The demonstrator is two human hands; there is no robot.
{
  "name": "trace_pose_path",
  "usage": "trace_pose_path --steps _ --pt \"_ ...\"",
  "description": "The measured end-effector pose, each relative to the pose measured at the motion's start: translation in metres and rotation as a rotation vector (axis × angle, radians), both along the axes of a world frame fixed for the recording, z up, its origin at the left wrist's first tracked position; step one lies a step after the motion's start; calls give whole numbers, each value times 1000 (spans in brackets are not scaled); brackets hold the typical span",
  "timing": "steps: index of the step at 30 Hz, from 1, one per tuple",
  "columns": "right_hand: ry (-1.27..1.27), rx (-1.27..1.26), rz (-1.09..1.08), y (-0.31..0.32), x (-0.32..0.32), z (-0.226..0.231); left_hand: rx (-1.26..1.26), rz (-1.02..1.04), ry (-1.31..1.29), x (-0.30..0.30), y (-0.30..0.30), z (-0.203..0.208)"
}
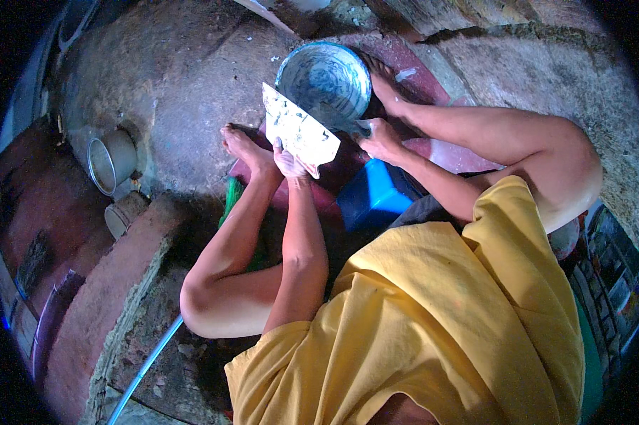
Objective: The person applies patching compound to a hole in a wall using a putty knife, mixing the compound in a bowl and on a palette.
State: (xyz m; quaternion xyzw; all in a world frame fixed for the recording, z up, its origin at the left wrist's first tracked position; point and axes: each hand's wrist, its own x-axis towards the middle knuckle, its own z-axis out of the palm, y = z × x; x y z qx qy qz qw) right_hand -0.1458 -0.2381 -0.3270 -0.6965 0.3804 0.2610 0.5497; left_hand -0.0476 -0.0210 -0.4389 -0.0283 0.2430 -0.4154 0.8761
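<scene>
My left hand [289, 164] grips the lower edge of a white, straight-edged flat board [299, 131] with dark smears, held tilted. Closed around a handle, my right hand [382, 142] holds a scraper [339, 120] whose wide grey blade points left, next to the board's right part. Whether the blade touches the board I cannot tell. Just beyond both hands sits a round blue-rimmed basin [328, 69], its inside streaked with whitish and grey smears. The board and blade overlap the basin's near side in view.
A bright blue plastic thing [376, 193] lies between my bent legs. At the left are a metal pot [123, 157] and a smaller round container [124, 214]. A light blue hose or pipe [146, 370] runs along the lower left. Rough walls [546, 78] rise at the right.
</scene>
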Motion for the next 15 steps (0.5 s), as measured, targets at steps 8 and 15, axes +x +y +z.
trace_pose_path --steps 8,15 --pt "-187 -259 77 5 -10 -10 175 5 -17 12 5 10" --pt "-208 -394 194 4 -16 -10 50 121 -108 12 7 11"
